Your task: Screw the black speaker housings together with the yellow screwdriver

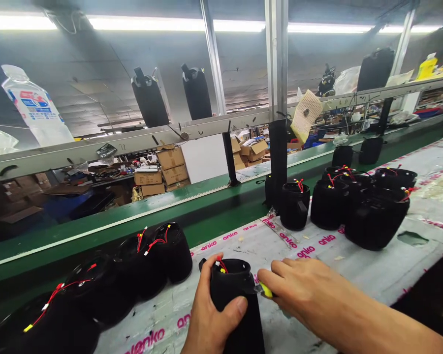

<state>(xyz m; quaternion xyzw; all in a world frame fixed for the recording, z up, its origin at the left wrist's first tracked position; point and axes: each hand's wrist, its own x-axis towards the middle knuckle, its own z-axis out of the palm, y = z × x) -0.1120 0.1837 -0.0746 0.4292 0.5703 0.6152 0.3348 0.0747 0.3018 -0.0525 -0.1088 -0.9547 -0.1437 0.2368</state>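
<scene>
In front of me is a black speaker-like housing (238,314), standing upright with its open top up. Red wires with small white and yellow connectors (222,268) poke out of that opening. My left hand (216,307) wraps around the housing from the left, thumb across its near side. In my right hand (299,290) is a yellow utility knife (266,290), mostly hidden by the fingers. Its metal tip is at the housing's right upper edge, just below the rim; whether it cuts in cannot be made out.
Several similar black housings (172,255) with red wires line the left, and more (378,216) stand at the right. Printed sheeting (221,238) covers the bench. Behind runs a green conveyor belt (210,216). A metal shelf (206,123) above carries a plastic bottle (37,105).
</scene>
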